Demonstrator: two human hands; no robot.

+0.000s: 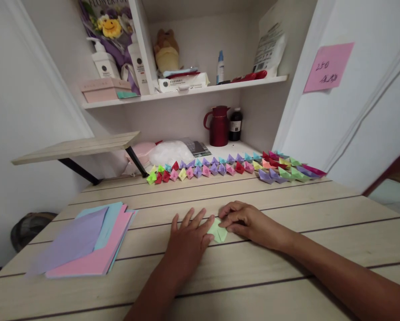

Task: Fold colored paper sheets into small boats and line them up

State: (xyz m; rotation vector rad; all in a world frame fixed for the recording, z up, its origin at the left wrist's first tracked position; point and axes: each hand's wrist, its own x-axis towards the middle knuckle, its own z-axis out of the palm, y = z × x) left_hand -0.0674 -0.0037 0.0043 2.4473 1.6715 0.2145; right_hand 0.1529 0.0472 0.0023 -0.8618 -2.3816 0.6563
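A small light-green folded paper (219,231) lies flat on the wooden table, between my two hands. My left hand (190,236) rests palm down with its fingers spread, the index finger and thumb touching the paper's left edge. From the right, my right hand (249,222) pinches the paper's right edge between thumb and bent fingers. Part of that edge is hidden under the fingertips. Beyond my hands, small folded paper boats (206,170) in many colours stand in rows along the back of the table.
At the left lies a stack of coloured paper sheets (86,263), a purple one on top. A small raised shelf (76,147) on black legs stands behind it. More boats (286,167) cluster at the back right, and a red jug (219,127) stands behind the rows.
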